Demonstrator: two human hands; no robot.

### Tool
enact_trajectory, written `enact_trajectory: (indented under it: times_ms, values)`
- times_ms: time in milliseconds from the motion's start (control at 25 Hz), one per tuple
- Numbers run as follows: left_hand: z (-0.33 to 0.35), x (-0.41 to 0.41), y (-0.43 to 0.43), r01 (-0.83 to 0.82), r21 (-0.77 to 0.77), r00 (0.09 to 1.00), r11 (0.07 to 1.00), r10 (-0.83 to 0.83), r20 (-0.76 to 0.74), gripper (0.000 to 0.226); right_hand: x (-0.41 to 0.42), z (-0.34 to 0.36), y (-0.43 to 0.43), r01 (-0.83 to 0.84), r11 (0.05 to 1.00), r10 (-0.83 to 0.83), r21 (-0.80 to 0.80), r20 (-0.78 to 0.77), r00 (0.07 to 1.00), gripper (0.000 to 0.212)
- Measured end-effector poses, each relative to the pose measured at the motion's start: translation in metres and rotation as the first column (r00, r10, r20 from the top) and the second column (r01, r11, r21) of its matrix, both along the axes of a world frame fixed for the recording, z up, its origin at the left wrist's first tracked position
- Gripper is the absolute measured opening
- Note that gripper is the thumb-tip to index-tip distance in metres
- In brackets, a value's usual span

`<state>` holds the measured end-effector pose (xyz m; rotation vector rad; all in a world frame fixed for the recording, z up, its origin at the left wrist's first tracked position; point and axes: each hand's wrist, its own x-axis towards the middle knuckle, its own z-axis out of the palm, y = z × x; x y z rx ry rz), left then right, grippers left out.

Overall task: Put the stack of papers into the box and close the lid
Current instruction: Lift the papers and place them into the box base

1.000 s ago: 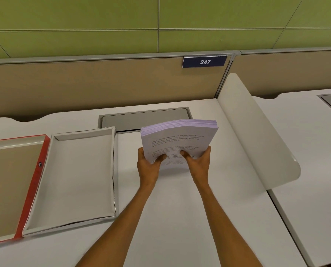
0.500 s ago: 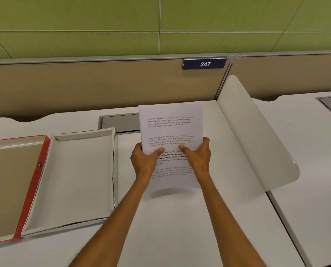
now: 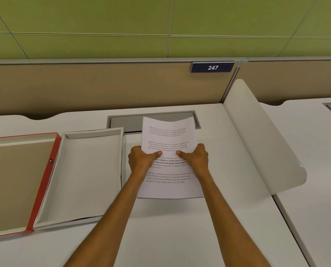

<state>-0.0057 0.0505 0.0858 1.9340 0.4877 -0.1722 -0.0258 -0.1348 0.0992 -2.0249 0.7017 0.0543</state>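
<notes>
**Papers in hand, box still waiting**

We hold the stack of papers (image 3: pixel 169 147) in both hands above the desk (image 3: pixel 180 228), just right of the open box (image 3: pixel 87 176). Our left hand (image 3: pixel 141 160) clasps its left edge and our right hand (image 3: pixel 196 159) its right edge, thumbs pressed on the printed top sheet. Nothing lies in the box yet, and its red-edged lid (image 3: pixel 16 180) lies flipped open to the left. As we judge it, both steps remain: placing the papers and closing the lid. The top sheet carries repeated paragraphs; we read "Village life is a peaceful, close-knit, and nature-connected way of living." A blue plate (image 3: pixel 212 67) on the partition reads "247".
</notes>
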Motion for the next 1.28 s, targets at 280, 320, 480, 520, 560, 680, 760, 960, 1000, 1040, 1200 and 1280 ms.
enact_trajectory:
  times_ms: [280,320,480,520,560,680,760,960,1000,1040,1200,1280]
  values:
    - [0.002,-0.001,0.048,-0.03,0.006,0.999,1.0,0.03,-0.024,0.042,0.004,0.0,0.05,-0.039,0.999,0.039,0.018,-0.016,0.999,0.066]
    - [0.001,-0.002,0.057,-0.036,0.002,0.999,0.999,0.036,-0.027,0.043,0.004,-0.001,0.059,-0.045,0.999,0.045,0.02,-0.015,0.999,0.066]
    - [-0.002,-0.006,0.097,-0.06,-0.019,0.998,0.998,0.059,-0.032,0.045,0.004,-0.003,0.101,-0.068,0.997,0.069,0.02,-0.013,0.998,0.065]
    - [-0.002,-0.007,0.107,-0.066,-0.021,0.997,0.998,0.066,-0.033,0.045,0.004,-0.003,0.111,-0.073,0.997,0.073,0.024,-0.013,0.997,0.065]
    - [-0.003,-0.008,0.119,-0.076,-0.022,0.997,0.997,0.075,-0.035,0.044,0.004,-0.003,0.123,-0.081,0.996,0.082,0.028,-0.011,0.997,0.065]
    - [-0.005,-0.009,0.153,-0.102,-0.015,0.994,0.995,0.101,-0.04,0.041,0.004,-0.005,0.157,-0.105,0.994,0.105,0.031,-0.005,0.994,0.065]
    - [-0.007,-0.01,0.175,-0.117,-0.001,0.992,0.993,0.116,-0.039,0.039,0.005,-0.007,0.179,-0.115,0.993,0.115,0.037,-0.005,0.993,0.064]
    - [-0.01,-0.011,0.222,-0.162,-0.007,0.986,0.987,0.161,-0.043,0.043,0.008,-0.011,0.228,-0.136,0.99,0.137,0.04,-0.023,0.99,0.063]
    - [-0.011,-0.011,0.233,-0.167,-0.01,0.985,0.986,0.167,-0.047,0.044,0.008,-0.012,0.238,-0.141,0.989,0.142,0.041,-0.025,0.99,0.063]
    - [-0.013,-0.011,0.241,-0.169,-0.016,0.984,0.985,0.168,-0.05,0.043,0.008,-0.014,0.247,-0.146,0.989,0.147,0.041,-0.024,0.989,0.063]
    - [-0.02,-0.007,0.271,-0.165,-0.045,0.986,0.985,0.164,-0.04,0.042,0.012,-0.023,0.277,-0.154,0.988,0.155,0.027,-0.032,0.987,0.065]
    - [-0.024,-0.004,0.282,-0.15,-0.039,0.988,0.988,0.148,-0.05,0.044,0.016,-0.028,0.288,-0.159,0.987,0.159,0.014,-0.041,0.986,0.066]
